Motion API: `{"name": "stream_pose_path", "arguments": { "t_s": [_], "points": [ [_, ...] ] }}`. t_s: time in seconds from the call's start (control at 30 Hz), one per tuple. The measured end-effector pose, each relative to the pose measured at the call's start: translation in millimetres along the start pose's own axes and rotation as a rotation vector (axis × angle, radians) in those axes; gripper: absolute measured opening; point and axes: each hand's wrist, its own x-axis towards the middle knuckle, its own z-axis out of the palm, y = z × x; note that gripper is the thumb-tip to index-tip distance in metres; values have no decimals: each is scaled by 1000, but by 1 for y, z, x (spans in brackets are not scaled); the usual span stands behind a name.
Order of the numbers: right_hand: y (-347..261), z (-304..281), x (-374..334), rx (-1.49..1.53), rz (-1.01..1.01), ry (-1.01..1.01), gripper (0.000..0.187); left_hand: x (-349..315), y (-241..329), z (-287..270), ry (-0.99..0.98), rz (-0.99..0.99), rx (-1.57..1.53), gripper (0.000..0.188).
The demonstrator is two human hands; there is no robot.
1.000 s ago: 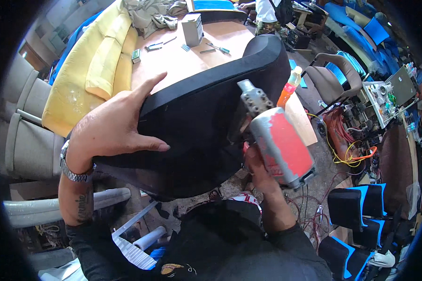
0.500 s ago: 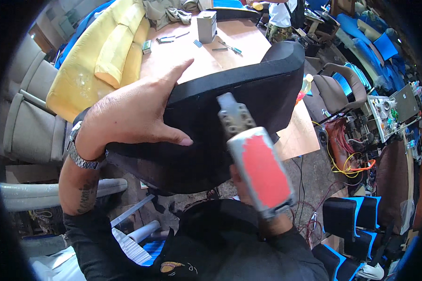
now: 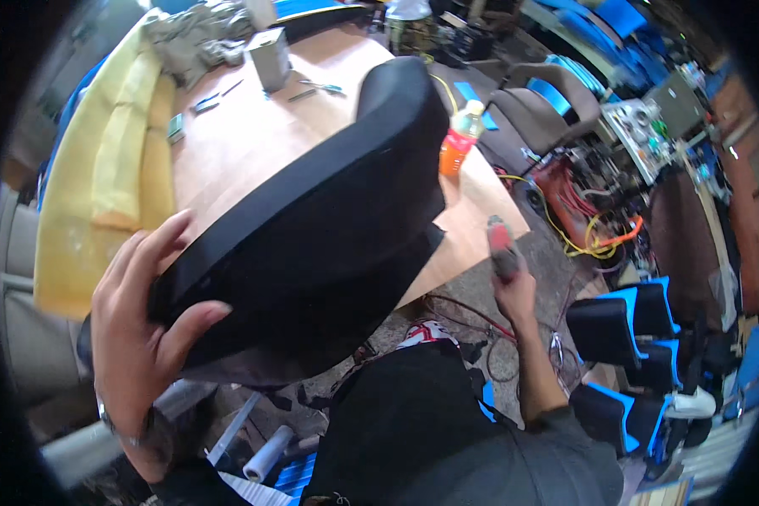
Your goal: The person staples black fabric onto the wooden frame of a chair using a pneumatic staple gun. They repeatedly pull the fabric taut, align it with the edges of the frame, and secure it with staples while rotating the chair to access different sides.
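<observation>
A curved black upholstered chair back [image 3: 312, 244] stands tilted in front of me on the work table [image 3: 219, 139]. My left hand [image 3: 139, 312] grips its left end, thumb on the near face and fingers over the top edge. Out to the right, my right hand [image 3: 514, 291] is closed round a staple gun [image 3: 503, 246] with a red patch on its top. The staple gun is apart from the chair back, above the table's right corner. Beyond the chair back's right end stands a bottle [image 3: 460, 143] of orange drink.
Yellow foam seating [image 3: 101, 185] borders the table on the left. A metal can [image 3: 268, 61], a small green box [image 3: 175, 128] and hand tools [image 3: 316, 88] lie farther back. Right of me are black-and-blue padded pieces [image 3: 607, 325], a brown chair [image 3: 535, 110] and a yellow hose [image 3: 565, 244].
My right hand has drawn the staple gun away from the chair back, to the right. The chair back has swung in view, its left end lower and nearer, my left hand still on it.
</observation>
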Motion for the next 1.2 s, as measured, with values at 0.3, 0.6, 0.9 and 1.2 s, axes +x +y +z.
{"name": "stream_pose_path", "arguments": {
  "t_s": [0.3,0.6,0.9,1.2],
  "points": [
    [211,118,119,-510,-48,-351,80,100,93,61,-90,-205,282,58],
    [161,121,143,206,-244,-559,56,151,136,96,-10,-398,339,29],
    [165,311,94,1131,862,-1086,50,109,142,57,120,-515,364,35],
    [62,179,176,1177,306,-876,60,-82,138,-6,904,-531,848,64]
  ]
}}
